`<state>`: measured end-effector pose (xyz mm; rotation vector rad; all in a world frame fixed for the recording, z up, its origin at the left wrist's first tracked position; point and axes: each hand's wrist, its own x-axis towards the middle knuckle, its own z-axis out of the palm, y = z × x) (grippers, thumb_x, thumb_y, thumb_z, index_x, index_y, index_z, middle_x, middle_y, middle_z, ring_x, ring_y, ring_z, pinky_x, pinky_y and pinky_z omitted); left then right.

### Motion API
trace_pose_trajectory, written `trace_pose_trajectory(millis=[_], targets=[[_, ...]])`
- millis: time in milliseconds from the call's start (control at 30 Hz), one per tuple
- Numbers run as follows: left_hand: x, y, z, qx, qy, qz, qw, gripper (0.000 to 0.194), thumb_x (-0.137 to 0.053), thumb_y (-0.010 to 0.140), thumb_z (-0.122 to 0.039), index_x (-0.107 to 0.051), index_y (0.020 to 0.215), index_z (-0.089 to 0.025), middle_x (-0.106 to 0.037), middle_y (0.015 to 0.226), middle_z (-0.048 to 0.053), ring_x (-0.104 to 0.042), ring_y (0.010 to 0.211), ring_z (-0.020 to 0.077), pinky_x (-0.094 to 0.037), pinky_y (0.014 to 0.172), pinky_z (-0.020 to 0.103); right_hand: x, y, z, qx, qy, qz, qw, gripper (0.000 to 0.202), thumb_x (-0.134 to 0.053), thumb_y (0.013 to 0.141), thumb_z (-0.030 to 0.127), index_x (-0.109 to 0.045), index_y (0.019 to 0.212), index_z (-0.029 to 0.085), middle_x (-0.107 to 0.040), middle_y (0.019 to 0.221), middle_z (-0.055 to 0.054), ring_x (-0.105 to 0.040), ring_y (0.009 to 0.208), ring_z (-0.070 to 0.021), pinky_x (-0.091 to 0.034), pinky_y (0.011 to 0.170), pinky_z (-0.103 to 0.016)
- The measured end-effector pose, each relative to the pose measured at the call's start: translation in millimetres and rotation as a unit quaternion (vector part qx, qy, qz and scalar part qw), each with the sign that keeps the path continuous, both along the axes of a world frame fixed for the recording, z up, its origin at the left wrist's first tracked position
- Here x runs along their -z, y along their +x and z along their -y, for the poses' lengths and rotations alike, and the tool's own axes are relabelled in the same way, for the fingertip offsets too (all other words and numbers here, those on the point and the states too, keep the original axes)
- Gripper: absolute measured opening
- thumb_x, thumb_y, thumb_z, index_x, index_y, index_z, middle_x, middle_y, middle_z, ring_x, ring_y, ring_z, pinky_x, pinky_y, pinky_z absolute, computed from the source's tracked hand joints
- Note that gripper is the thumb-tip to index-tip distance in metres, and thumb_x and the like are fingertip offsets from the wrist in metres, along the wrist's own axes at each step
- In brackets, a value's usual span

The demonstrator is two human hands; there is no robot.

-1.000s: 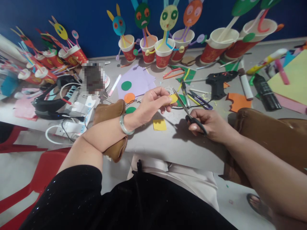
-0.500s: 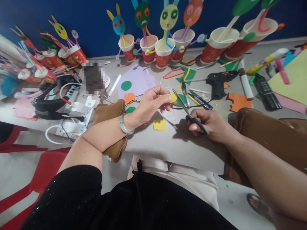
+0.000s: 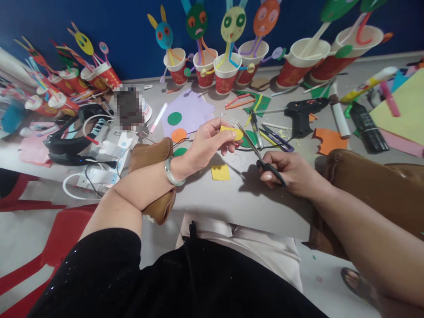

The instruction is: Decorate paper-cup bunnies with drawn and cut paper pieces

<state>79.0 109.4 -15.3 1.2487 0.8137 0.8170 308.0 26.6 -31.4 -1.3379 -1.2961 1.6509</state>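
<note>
My left hand (image 3: 212,140) pinches a small piece of yellow paper (image 3: 237,134) between thumb and fingers, above the table. Its free edge looks rounded. In my right hand (image 3: 285,170) is a pair of scissors (image 3: 255,150) with black handles, fingers wrapped through the loops. The blades point up and left, their tips beside the yellow paper; whether they touch it I cannot tell. Below my left hand a yellow square of paper (image 3: 220,172) lies on the table. Behind the blades lies a green paper circle (image 3: 249,139), partly hidden.
Red paper cups (image 3: 226,77) with paper-faced figures line the blue wall. A black glue gun (image 3: 300,115) and a utility knife (image 3: 277,138) lie right of centre. Purple paper (image 3: 190,108) lies behind my left hand. Brown cushions (image 3: 371,190) flank the work area; a power strip (image 3: 121,154) is at left.
The yellow paper has turned slightly in my left hand, and more of it shows past the fingers. My right hand and the scissors have hardly moved.
</note>
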Motion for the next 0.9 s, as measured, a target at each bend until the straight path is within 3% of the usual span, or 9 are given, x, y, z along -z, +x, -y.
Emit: trace_pose_trajectory(millis=[300, 600, 900], targets=[[0.2, -1.6, -1.5, 0.007, 0.010, 0.025, 1.000, 0.034, -0.078, 0.094, -0.037, -0.049, 0.084, -0.024, -0.068, 0.072, -0.005, -0.067, 0.063, 0.0075, -0.049, 0.056, 0.021, 2.4, 0.7, -0.5, -0.011, 0.010, 0.000, 1.000, 0.069, -0.104, 0.055, 0.072, -0.058, 0.066, 0.021, -0.057, 0.047, 0.003, -0.043, 0.043, -0.0081, -0.027, 0.044, -0.022], [-4.1, 0.6, 2.6, 0.032, 0.010, 0.012, 0.999, 0.048, -0.091, 0.085, -0.057, -0.058, 0.087, -0.022, -0.068, 0.074, -0.005, -0.065, 0.063, 0.0074, -0.047, 0.054, 0.022, 6.5, 1.7, -1.1, -0.013, 0.015, -0.002, 1.000, 0.070, -0.102, 0.058, 0.074, -0.058, 0.068, 0.021, -0.058, 0.048, 0.001, -0.043, 0.043, -0.0082, -0.027, 0.044, -0.022], [0.3, -1.5, 0.4, 0.042, 0.032, 0.019, 0.998, 0.054, -0.089, 0.083, -0.068, -0.062, 0.085, -0.021, -0.072, 0.074, -0.003, -0.065, 0.062, 0.0073, -0.048, 0.054, 0.022, 3.9, 1.9, -1.7, -0.008, 0.013, 0.004, 1.000, 0.071, -0.103, 0.053, 0.075, -0.058, 0.066, 0.021, -0.059, 0.047, 0.001, -0.044, 0.042, -0.0084, -0.028, 0.044, -0.021]])
